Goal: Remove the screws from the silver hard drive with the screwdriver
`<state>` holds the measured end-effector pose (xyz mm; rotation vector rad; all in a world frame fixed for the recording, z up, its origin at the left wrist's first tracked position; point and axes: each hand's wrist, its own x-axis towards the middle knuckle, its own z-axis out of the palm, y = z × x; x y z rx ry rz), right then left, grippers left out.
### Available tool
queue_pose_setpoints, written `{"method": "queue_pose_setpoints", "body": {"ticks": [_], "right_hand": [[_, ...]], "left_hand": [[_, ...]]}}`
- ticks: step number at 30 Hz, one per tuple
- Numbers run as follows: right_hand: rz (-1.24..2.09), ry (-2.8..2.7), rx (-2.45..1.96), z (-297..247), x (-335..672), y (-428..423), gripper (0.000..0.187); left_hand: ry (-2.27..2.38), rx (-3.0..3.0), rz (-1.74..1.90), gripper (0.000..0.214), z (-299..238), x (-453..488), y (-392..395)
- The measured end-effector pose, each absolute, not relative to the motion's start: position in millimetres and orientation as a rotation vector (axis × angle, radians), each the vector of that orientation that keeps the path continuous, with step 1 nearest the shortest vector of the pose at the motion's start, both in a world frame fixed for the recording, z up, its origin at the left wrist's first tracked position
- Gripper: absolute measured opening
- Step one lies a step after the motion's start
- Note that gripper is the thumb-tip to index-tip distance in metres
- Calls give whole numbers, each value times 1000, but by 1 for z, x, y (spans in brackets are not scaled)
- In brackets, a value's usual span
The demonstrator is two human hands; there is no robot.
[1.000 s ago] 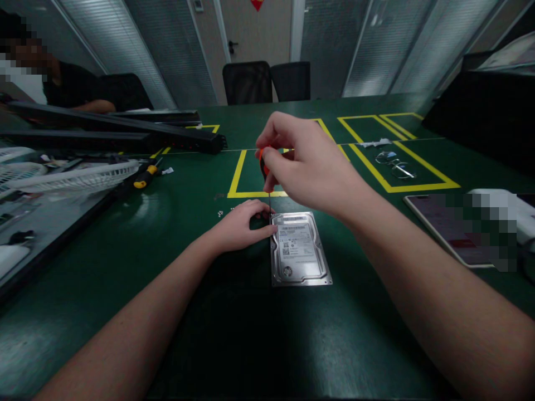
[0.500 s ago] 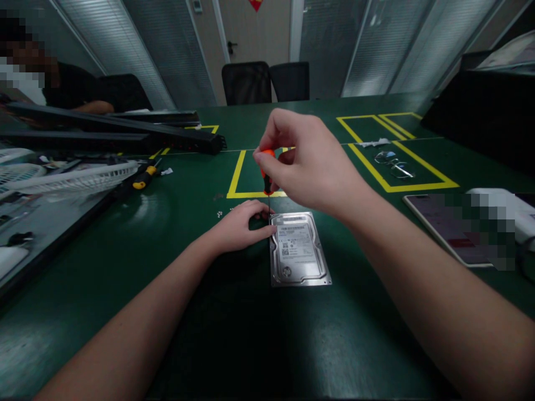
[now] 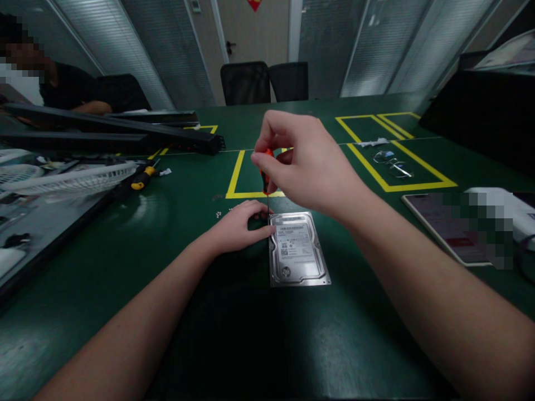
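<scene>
right hand [image 3: 296, 159]: grip pinching red-and-black screwdriver [image 3: 264, 182], tip by hard drive's [image 3: 298, 245] far-left corner | left hand [image 3: 238, 225]: grip bracing drive's left edge, right beside the shaft | drive's nearer worktop's [image 3: 355, 334] near edge than far | imo off-angle push = slip, jabbed hand
</scene>
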<state>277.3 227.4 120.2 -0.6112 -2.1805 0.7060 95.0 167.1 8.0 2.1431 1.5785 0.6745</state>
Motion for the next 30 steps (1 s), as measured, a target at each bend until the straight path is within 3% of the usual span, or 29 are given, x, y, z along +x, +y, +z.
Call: {"method": "queue_pose_setpoints", "body": {"ticks": [13,30], "right_hand": [[741,-2162,-643,118,278,232,7],[676,-2205,-557,119,280,231,14]], "left_hand": [[1589,2123,661,36,8,95,167],[1585,2128,657,37,8,95,167]]}}
